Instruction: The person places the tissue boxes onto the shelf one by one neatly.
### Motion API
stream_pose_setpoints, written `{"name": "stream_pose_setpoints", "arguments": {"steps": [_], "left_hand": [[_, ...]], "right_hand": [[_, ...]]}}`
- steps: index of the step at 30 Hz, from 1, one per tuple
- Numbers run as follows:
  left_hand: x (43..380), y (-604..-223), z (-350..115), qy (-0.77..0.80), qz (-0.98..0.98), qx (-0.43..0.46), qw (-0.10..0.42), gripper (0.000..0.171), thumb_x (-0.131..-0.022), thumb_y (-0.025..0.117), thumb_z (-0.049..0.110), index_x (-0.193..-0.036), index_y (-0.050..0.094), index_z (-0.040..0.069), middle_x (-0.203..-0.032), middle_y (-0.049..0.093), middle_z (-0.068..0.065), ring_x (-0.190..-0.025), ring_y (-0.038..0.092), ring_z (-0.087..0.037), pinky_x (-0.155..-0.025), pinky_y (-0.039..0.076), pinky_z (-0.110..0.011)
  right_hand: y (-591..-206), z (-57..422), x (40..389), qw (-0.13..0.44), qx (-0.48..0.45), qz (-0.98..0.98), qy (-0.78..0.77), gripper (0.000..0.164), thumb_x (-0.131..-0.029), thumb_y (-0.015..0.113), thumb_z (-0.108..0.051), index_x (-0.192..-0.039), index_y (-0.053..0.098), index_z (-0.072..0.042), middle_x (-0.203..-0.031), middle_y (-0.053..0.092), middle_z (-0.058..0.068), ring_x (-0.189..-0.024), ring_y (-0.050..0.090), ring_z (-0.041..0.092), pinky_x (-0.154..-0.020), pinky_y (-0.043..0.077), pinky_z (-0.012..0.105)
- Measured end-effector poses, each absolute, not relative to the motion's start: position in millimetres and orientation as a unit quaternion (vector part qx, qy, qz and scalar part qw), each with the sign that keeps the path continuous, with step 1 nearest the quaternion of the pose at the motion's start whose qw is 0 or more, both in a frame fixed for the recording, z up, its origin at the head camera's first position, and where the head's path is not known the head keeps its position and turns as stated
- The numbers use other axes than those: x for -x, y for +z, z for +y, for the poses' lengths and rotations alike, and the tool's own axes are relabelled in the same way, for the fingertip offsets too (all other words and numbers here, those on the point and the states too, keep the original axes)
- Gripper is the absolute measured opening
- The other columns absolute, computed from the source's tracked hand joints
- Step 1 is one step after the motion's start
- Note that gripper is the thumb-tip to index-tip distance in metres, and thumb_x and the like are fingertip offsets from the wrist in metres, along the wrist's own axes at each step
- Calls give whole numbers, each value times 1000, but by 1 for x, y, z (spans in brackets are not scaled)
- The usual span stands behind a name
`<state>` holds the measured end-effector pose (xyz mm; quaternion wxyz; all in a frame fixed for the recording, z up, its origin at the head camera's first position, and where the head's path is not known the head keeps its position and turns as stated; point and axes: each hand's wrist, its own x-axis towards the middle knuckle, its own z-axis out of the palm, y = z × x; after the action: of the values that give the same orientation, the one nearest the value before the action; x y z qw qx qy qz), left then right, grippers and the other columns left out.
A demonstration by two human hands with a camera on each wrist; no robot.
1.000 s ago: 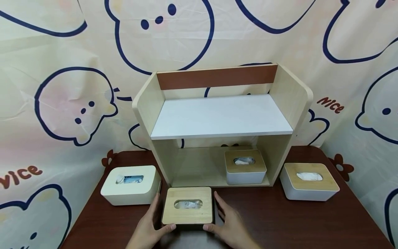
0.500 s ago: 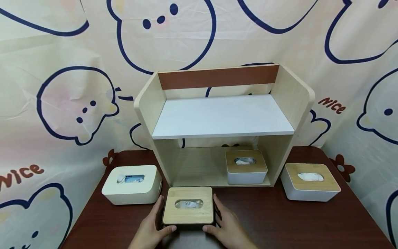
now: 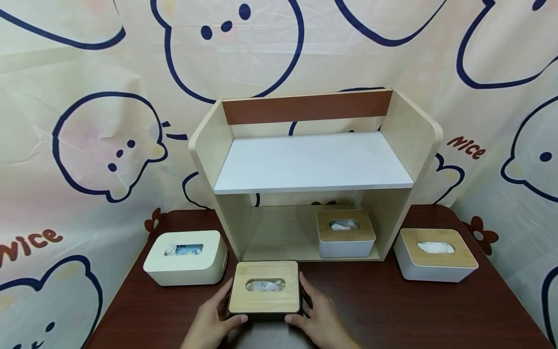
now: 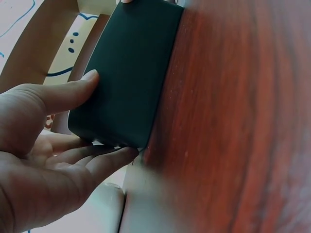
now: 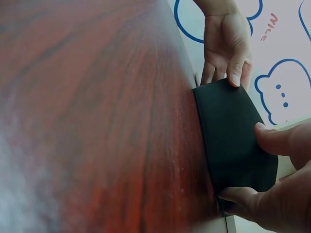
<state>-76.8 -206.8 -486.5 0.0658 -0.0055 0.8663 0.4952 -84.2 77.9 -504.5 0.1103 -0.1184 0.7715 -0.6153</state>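
Observation:
In the head view, a black tissue box with a pale wooden lid [image 3: 264,287] stands on the table before the shelf, tissue showing in its oval slot. My left hand [image 3: 213,312] grips its left side, thumb on the near face and fingers along the side. On the right side my right hand [image 3: 320,312] holds it the same way. The left wrist view shows the box's dark near face [image 4: 129,73] with its lower edge along the tabletop. In the right wrist view both hands are at the box [image 5: 233,136]; some fingertips are hidden.
A two-level shelf unit [image 3: 311,162] stands behind the box. On its lower level, at right, sits a white tissue box with a wooden lid [image 3: 346,235]. An all-white tissue box [image 3: 185,259] is to the left, another wooden-lidded one [image 3: 436,254] to the right, on the dark table [image 3: 370,305].
My left fingers have slid slightly nearer along the box's left side. The head view has shifted a little; the box and my right hand stay nearly still.

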Motion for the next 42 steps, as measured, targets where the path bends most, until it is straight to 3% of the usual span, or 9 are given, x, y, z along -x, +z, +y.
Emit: {"name": "stream_pose_setpoints", "arguments": {"steps": [8,20,28,36,42], "left_hand": [[76,-483,-206,484,873,8,60,103,-74,99,13,-161,45,-1,-161,53,-23,-142,59,-37,-99,55,-18],[80,-476,-194,514,858,20,13,97,-77,97,11,-160,49,3,-155,59,-24,-134,66,-42,-98,63,-39],[89,-471,-181,544,838,29,-9,91,-80,94,7,-160,49,4,-157,56,-26,-130,68,-41,-93,65,-34],[105,-469,-171,572,819,-12,-42,83,-85,88,-2,-158,50,-1,-162,50,-24,-144,56,-40,-105,59,-37],[119,-469,-167,569,820,-17,-53,79,-88,85,-2,-158,50,1,-162,51,-22,-146,54,-39,-109,56,-40]], "right_hand": [[-505,80,84,118,114,755,-635,112,-82,92,-7,-168,22,6,-171,17,39,-147,40,58,-102,59,34],[-500,86,89,49,105,773,-623,98,-85,92,-16,-165,37,0,-169,31,32,-147,44,53,-103,59,38],[-495,87,100,10,85,767,-636,93,-84,90,-5,-163,42,1,-168,38,28,-149,45,45,-105,57,31],[-492,91,118,-18,62,766,-640,84,-87,87,-4,-161,46,0,-165,43,27,-147,50,46,-106,56,33],[-493,92,128,-37,58,766,-639,79,-90,85,-4,-160,48,-1,-164,45,27,-145,52,46,-106,56,34]]}}
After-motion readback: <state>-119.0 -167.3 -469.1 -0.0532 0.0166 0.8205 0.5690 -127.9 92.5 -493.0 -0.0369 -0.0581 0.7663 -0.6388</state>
